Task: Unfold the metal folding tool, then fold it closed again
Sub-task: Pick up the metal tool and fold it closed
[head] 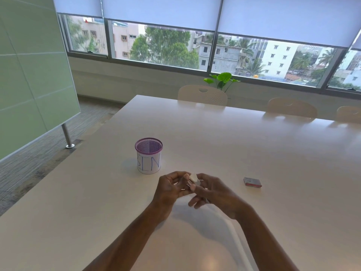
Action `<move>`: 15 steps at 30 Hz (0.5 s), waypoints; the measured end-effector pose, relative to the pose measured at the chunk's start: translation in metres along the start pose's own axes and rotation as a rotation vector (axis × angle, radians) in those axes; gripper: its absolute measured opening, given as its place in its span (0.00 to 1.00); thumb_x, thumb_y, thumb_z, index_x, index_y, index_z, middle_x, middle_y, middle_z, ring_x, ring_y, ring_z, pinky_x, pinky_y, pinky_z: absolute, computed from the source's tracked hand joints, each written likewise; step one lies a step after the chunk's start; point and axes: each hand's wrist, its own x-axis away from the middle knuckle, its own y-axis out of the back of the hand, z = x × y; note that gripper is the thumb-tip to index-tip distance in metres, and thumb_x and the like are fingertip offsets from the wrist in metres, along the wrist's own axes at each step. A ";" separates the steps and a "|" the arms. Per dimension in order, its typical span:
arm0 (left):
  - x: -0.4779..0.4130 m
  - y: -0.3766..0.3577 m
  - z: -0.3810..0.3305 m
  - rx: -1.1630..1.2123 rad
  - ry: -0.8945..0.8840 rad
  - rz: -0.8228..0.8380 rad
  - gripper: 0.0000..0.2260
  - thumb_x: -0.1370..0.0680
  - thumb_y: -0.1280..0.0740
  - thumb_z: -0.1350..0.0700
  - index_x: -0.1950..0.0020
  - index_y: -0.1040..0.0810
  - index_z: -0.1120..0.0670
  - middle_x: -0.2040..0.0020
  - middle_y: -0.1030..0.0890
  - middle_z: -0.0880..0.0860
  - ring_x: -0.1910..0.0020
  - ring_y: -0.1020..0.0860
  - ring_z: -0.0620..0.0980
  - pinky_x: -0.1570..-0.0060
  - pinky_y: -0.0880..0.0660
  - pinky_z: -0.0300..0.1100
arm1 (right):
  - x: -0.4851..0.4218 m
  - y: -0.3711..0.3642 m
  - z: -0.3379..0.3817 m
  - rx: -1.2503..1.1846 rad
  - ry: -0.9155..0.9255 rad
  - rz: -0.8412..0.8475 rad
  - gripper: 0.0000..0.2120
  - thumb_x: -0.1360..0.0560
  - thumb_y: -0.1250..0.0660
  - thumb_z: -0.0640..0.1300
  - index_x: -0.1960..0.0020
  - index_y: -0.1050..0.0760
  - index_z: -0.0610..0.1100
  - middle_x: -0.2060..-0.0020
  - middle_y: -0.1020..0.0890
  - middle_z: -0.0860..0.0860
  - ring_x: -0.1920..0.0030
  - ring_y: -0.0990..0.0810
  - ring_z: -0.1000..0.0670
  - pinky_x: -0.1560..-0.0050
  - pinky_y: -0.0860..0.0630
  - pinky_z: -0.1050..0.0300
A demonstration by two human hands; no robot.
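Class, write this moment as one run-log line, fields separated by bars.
left hand: holds tool | right hand: holds tool | folding tool: above table, fold state unclear | purple cup, small box: untouched

Premises: office meeting room. A long white table (254,153) occupies the floor, with matching pale chairs (202,94) pushed in along its far edge. A green glass partition (29,75) on a metal post stands to the left, over grey carpet (39,153). A continuous band of windows (166,47) with half-lowered roller blinds (156,10) overlooks multi-storey buildings and treetops, placing the room on an upper floor. A potted plant (221,80) stands below the sill.
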 end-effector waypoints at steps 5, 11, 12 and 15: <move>-0.004 -0.003 -0.002 -0.369 -0.161 -0.027 0.07 0.25 0.28 0.54 0.48 0.15 0.49 0.55 0.13 0.51 0.56 0.15 0.50 0.58 0.17 0.44 | 0.003 0.011 -0.004 0.063 0.049 0.079 0.19 0.27 0.26 0.43 0.37 0.24 0.45 0.56 0.19 0.37 0.67 0.27 0.50 0.68 0.31 0.59; -0.012 0.017 -0.003 -0.965 -0.325 -0.142 0.13 0.20 0.35 0.52 0.37 0.21 0.53 0.39 0.18 0.50 0.44 0.20 0.44 0.42 0.24 0.40 | -0.007 0.015 -0.009 0.389 0.088 -0.315 0.10 0.24 0.34 0.54 0.55 0.26 0.48 0.72 0.29 0.60 0.71 0.33 0.58 0.67 0.32 0.61; -0.012 0.021 -0.001 -1.078 -0.326 -0.126 0.14 0.20 0.36 0.53 0.35 0.22 0.53 0.36 0.20 0.50 0.39 0.22 0.47 0.39 0.27 0.42 | -0.007 0.016 -0.008 0.393 0.090 -0.358 0.13 0.23 0.36 0.57 0.57 0.28 0.47 0.72 0.31 0.59 0.70 0.34 0.56 0.66 0.33 0.58; -0.011 0.024 0.007 -1.311 -0.251 -0.057 0.19 0.19 0.37 0.52 0.29 0.29 0.52 0.29 0.26 0.50 0.31 0.28 0.49 0.33 0.33 0.42 | -0.008 0.021 -0.006 0.460 0.169 -0.496 0.14 0.23 0.37 0.58 0.64 0.34 0.54 0.74 0.33 0.59 0.72 0.37 0.58 0.68 0.37 0.63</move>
